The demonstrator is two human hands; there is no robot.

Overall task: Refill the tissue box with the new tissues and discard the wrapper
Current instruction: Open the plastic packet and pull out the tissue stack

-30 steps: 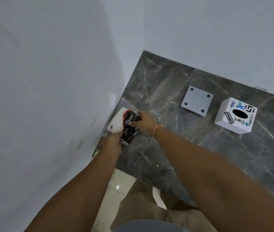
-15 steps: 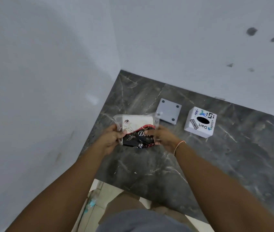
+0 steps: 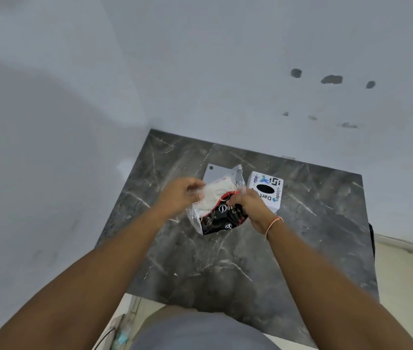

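Both hands hold a tissue pack [image 3: 216, 213] above the middle of the dark marble table [image 3: 225, 269]. Its wrapper is clear at the top and black with white script and red trim below. White tissues [image 3: 213, 194] show through the clear part. My left hand [image 3: 180, 195] grips the pack's upper left side. My right hand [image 3: 249, 204] grips its right edge. The white cube tissue box [image 3: 266, 192], with a black oval opening on top and printed logos, stands just right of my right hand, partly hidden by it.
A flat grey square plate [image 3: 213, 173] with corner holes lies behind the pack, mostly hidden. White walls close in the table on the left and back. The table's front edge is near my body, with pale floor to the right.
The pack has moved from the table's left edge toward the middle, close to the tissue box, and is lifted and turned more upright. Both hands still hold it.
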